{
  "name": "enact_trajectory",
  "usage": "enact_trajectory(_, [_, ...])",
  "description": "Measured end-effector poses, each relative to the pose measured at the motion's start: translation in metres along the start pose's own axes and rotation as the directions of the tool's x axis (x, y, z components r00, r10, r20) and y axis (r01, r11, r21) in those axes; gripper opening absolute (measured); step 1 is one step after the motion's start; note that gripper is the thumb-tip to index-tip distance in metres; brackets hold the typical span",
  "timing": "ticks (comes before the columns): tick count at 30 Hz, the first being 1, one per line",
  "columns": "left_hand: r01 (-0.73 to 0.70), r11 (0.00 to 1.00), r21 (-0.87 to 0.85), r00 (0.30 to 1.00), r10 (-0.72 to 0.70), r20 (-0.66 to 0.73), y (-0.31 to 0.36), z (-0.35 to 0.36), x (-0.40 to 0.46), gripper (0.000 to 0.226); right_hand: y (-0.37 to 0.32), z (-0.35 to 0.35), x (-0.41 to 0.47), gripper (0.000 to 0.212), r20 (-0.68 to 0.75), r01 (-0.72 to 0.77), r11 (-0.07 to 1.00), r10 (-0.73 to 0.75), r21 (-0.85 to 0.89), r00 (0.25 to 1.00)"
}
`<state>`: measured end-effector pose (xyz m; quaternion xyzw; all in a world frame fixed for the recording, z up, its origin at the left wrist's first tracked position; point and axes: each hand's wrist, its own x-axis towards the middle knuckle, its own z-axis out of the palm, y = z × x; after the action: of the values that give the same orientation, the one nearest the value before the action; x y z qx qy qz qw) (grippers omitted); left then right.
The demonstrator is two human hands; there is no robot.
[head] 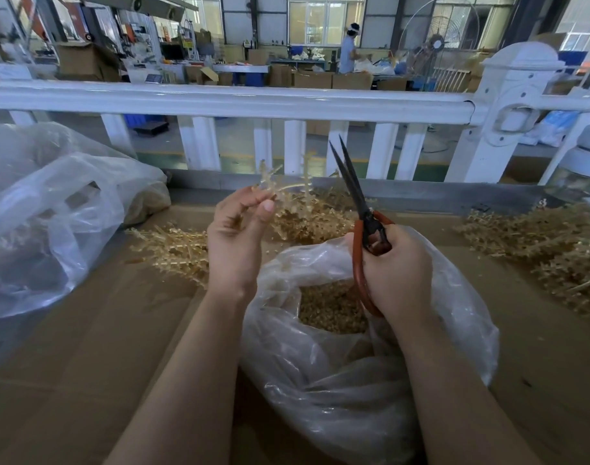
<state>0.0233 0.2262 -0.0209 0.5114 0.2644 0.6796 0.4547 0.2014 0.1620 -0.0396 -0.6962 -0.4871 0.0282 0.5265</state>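
Over cardboard (119, 330), fingers (268, 207) pinch sprig (294, 186), grip scissors (353, 186).

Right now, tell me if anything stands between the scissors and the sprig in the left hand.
Nothing visible does: only open air separates the scissors, gripped by the right hand, from the sprig the left hand pinches.

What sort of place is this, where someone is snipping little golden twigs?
Most likely a factory or packing workshop: stacked cardboard boxes and a big industrial fan stand beyond the white railing, and heaps of golden plastic sprigs lie on the bench, with scissors in hand.
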Motion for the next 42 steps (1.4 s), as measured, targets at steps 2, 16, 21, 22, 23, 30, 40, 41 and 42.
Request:
enact_trajectory(2, [-0.038, 0.993, 0.112, 0.998, 0.032, 0.054, 0.000, 0.001, -0.002, 0.015, -0.004, -0.002, 0.001, 0.015, 0.054, -0.028, 0.994, 0.022, 0.107, 0.998])
enact_trajectory(16, [-0.072, 0.962, 0.265, 0.977, 0.014, 0.212, -0.005, 0.010, -0.011, 0.013, -0.020, -0.014, 0.000, 0.011, 0.317, -0.328, 0.770, 0.173, 0.547, 0.933])
enact_trajectory(21, [-0.088, 0.954, 0.287, 0.968, 0.014, 0.252, -0.005, 0.012, -0.012, 0.014, -0.021, -0.013, 0.002, 0.005, 0.358, -0.345, 0.736, 0.149, 0.582, 0.922])
enact_trajectory(22, [-0.090, 0.953, 0.290, 0.965, 0.012, 0.261, -0.005, 0.012, -0.012, 0.013, -0.020, -0.012, 0.001, 0.004, 0.351, -0.335, 0.739, 0.142, 0.584, 0.926])
enact_trajectory(23, [-0.088, 0.953, 0.291, 0.964, 0.008, 0.268, -0.005, 0.012, -0.012, 0.012, -0.020, -0.012, 0.001, 0.004, 0.341, -0.320, 0.746, 0.132, 0.584, 0.931])
enact_trajectory(30, [-0.028, 0.973, 0.229, 0.964, -0.034, 0.264, -0.007, 0.010, -0.012, 0.020, -0.019, -0.015, 0.000, 0.009, 0.309, -0.245, 0.718, 0.044, 0.652, 0.950])
enact_trajectory(40, [0.375, 0.902, -0.213, 0.911, -0.316, 0.265, -0.001, 0.006, -0.005, 0.085, -0.025, -0.019, -0.001, 0.033, 0.299, -0.250, 0.604, 0.020, 0.757, 0.954])
enact_trajectory(41, [0.396, 0.890, -0.223, 0.901, -0.331, 0.281, 0.001, 0.006, -0.005, 0.097, -0.025, -0.020, -0.002, 0.034, 0.301, -0.250, 0.598, 0.015, 0.762, 0.954])
enact_trajectory(42, [0.416, 0.878, -0.235, 0.891, -0.343, 0.298, 0.002, 0.007, -0.005, 0.103, -0.025, -0.020, -0.002, 0.035, 0.304, -0.251, 0.594, 0.011, 0.765, 0.953])
